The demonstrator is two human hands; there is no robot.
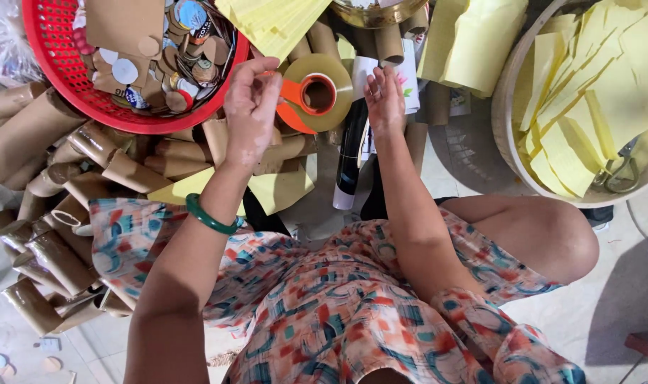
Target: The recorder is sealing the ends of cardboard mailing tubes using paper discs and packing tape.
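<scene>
Upper centre of frame: tape roll [317, 92] on orange dispenser, between both hands. Left hand [251, 107] pinches at its orange edge; right hand [384, 99] open, fingers spread, just beside roll. Red basket [54, 64] upper left.

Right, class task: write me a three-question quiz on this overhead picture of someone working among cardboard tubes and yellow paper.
1. True or false: the left hand wears a green bangle at the wrist.
2. What sits between the two hands? A) a tape roll on an orange holder B) a blue cup C) a hammer
3. What colour is the basket of round card discs at upper left?

Key
1. True.
2. A; the right hand is just beside it.
3. Red.
</scene>
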